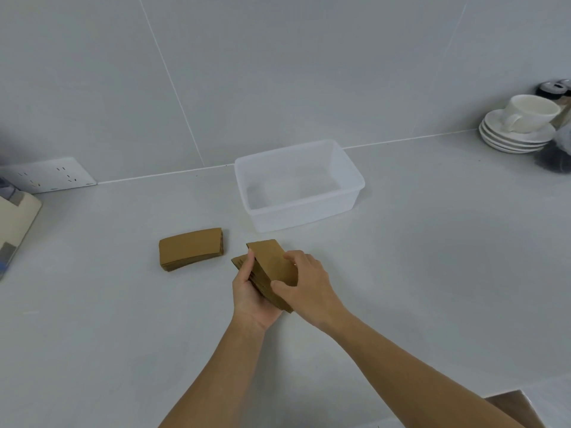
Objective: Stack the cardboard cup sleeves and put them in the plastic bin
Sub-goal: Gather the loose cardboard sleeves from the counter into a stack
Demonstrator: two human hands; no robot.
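Both hands, left hand (251, 291) under and right hand (304, 281) over, clasp a stack of sleeves (272, 267), long axis pointing ahead toward the empty plastic bin (355, 183); second stack (191, 249) lies on tabletop (123, 319), left-forward, nearer left hand.

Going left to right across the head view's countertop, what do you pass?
Wall socket plate → loose stack of cardboard sleeves → left hand and right hand, both gripping a second sleeve stack → plastic bin, set further back → stacked saucers with white cup.
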